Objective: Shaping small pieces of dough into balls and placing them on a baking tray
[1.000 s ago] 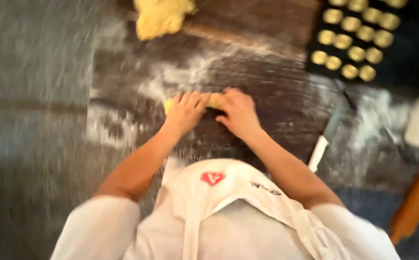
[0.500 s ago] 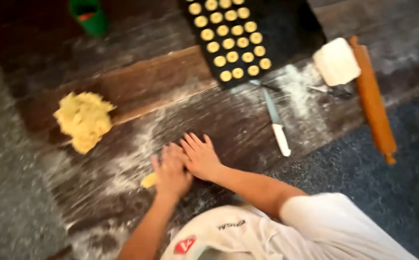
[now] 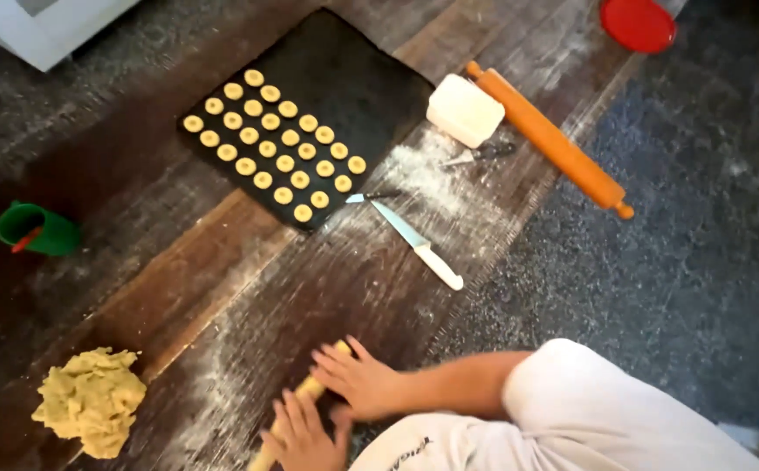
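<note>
A thin roll of yellow dough [image 3: 308, 390] lies on the floured wooden board [image 3: 249, 288] near the bottom edge. My left hand [image 3: 299, 433] rests flat on its lower part, fingers spread. My right hand [image 3: 359, 381] presses on its upper part, fingers apart, with the forearm running right to a white sleeve. Both palms lie on top of the roll without gripping it. The hands hide most of the roll; only its ends and a short middle piece show.
A lump of yellow dough [image 3: 92, 401] sits lower left. A black baking tray [image 3: 353, 78] holds several small dough rounds. A white-handled knife [image 3: 419, 244], an orange rolling pin [image 3: 550, 139], a white block [image 3: 465, 109], a green cup [image 3: 35, 229] and a red lid [image 3: 639, 22] lie around.
The view has swung and tilted, so the tray, knife and rolling pin now sit higher. Both hands stay on the dough roll, now near the bottom edge.
</note>
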